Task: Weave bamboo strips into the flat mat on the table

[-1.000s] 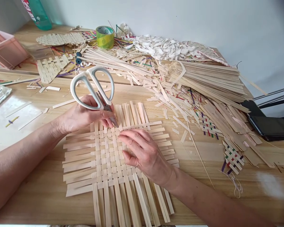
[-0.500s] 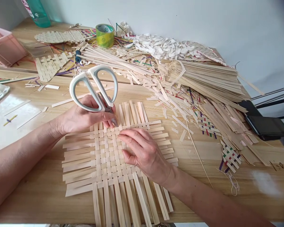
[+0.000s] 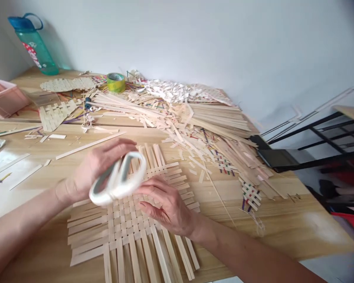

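Note:
White-handled scissors (image 3: 118,182), blurred by motion, are in my left hand (image 3: 98,167); their handle loops point toward me and the blades are hidden. Beneath both hands lies a square mat of flat pale wooden strips (image 3: 126,220), woven in the middle, with loose strip ends sticking out on all sides. My right hand (image 3: 168,208) is over the mat's right part, thumb and fingers apart. Its fingertips come up close to the scissor handle; whether they touch it or the mat I cannot tell.
Behind the mat lie a bundle of long strips (image 3: 221,118), white curled shavings (image 3: 171,90) and a roll of tape (image 3: 116,82). A teal bottle (image 3: 38,51) and a pink bin (image 3: 6,98) stand left. A small coloured weave (image 3: 250,194) and a black phone-like device (image 3: 277,158) are at right.
The scissors have swung in my left hand, from handles up to handles down toward me. My right hand's fingers have come off their earlier spot. The view has tilted up and right.

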A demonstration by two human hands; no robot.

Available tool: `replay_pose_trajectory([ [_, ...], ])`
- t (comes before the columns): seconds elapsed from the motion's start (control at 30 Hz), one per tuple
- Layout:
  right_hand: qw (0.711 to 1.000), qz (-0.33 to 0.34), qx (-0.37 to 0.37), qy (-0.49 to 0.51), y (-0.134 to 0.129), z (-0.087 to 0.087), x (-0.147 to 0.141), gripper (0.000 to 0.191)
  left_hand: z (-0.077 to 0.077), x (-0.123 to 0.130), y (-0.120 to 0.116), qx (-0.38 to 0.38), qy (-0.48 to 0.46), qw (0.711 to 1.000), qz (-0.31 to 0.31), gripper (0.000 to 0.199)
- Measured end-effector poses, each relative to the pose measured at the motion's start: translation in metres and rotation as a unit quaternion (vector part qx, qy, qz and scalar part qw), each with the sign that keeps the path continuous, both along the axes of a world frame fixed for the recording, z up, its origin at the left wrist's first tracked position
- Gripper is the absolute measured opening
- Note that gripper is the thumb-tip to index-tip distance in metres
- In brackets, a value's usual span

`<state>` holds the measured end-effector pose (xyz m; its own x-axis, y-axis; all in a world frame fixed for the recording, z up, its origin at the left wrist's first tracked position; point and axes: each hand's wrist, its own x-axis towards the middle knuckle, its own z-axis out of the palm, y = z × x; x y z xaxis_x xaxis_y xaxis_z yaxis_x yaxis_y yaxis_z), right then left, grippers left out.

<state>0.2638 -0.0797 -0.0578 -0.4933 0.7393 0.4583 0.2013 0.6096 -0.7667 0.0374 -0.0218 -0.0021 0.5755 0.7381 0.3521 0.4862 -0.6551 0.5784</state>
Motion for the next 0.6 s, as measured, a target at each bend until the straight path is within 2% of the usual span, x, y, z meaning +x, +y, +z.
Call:
replay_pose_trajectory([
  [0.03, 0.996, 0.032, -0.072, 0.032, -0.001, 0.004, 0.000, 0.028, -0.002, 0.003, -0.004, 0.033, 0.017, 0.999, 0.002, 0.027],
  [0.07, 0.983, 0.072, -0.155, 0.065, -0.001, 0.008, 0.000, 0.032, -0.004, 0.006, -0.008, 0.101, 0.062, 0.993, 0.017, 0.029],
  [0.17, 0.895, 0.195, -0.376, 0.136, -0.002, 0.015, -0.001, 0.041, -0.010, 0.014, -0.017, 0.259, 0.148, 0.954, 0.034, 0.032],
  [0.23, 0.841, 0.238, -0.455, 0.169, 0.000, 0.016, -0.002, 0.048, -0.012, 0.017, -0.021, 0.312, 0.163, 0.935, 0.038, 0.033],
  [0.33, 0.799, 0.231, -0.510, 0.218, 0.004, 0.015, 0.000, 0.051, -0.017, 0.016, -0.024, 0.337, 0.152, 0.928, 0.044, 0.043],
  [0.47, 0.768, 0.230, -0.549, 0.236, 0.009, 0.018, 0.004, 0.049, -0.026, 0.014, -0.026, 0.315, 0.114, 0.941, 0.051, 0.062],
  [0.53, 0.769, 0.236, -0.550, 0.226, 0.009, 0.020, 0.005, 0.050, -0.030, 0.015, -0.028, 0.307, 0.108, 0.944, 0.056, 0.064],
  [0.6, 0.792, 0.222, -0.526, 0.214, 0.008, 0.024, 0.005, 0.047, -0.031, 0.019, -0.032, 0.315, 0.105, 0.942, 0.054, 0.066],
])
